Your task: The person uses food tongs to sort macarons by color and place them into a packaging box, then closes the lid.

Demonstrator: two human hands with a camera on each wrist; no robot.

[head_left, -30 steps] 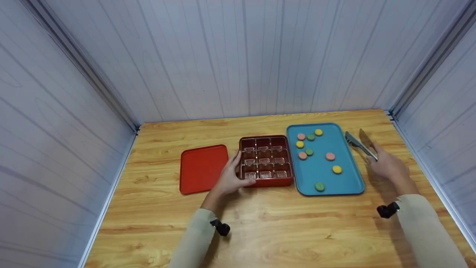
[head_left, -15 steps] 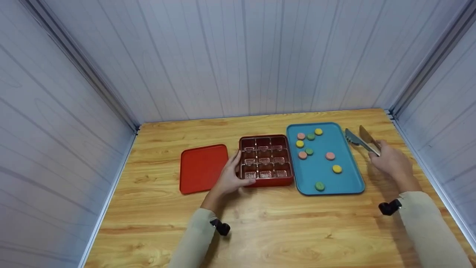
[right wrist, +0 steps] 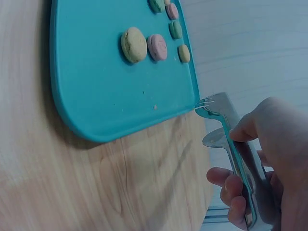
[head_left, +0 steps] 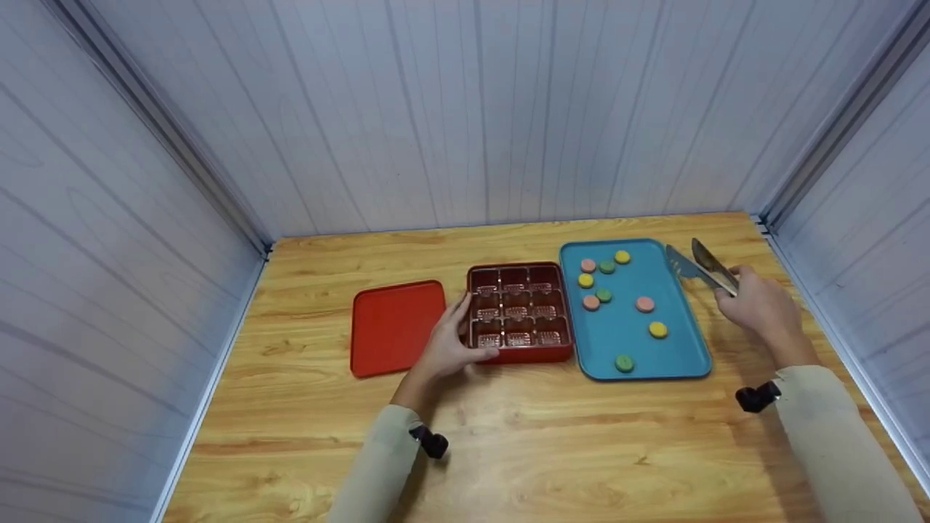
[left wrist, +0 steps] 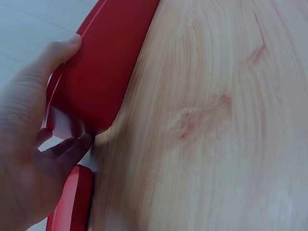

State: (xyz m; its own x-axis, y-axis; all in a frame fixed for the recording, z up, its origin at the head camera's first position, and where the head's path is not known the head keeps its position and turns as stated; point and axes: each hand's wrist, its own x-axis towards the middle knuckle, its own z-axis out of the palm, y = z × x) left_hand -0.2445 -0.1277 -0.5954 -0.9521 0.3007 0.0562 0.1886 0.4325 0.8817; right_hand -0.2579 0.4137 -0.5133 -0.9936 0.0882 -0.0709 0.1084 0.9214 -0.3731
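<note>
A red box (head_left: pixel 534 355) with a clear insert of several compartments, none with anything in it, sits mid-table. My left hand (head_left: pixel 445 347) holds its front left corner, thumb on the front wall and fingers round the left side, as the left wrist view shows of the box (left wrist: pixel 103 72). In my right hand (head_left: pixel 763 309) is a pair of metal serving tongs (head_left: pixel 694 267), one end tined and the other spoon-shaped, with the ends apart and nothing between. The tined end is at the right edge of a blue tray (head_left: pixel 610 338). Pink, green and yellow macarons (right wrist: pixel 134 44) lie scattered on that tray.
Left of the box lies a flat red lid (head_left: pixel 396 330), or shallow tray, close to my left hand. The blue tray stands against the box's right side. Panelled walls (head_left: pixel 508 109) enclose the wooden table (head_left: pixel 523 443) at the back and both sides.
My right hand has raised the tongs a little and brought them left, from beside the blue tray to its right edge. The left hand stays on the box.
</note>
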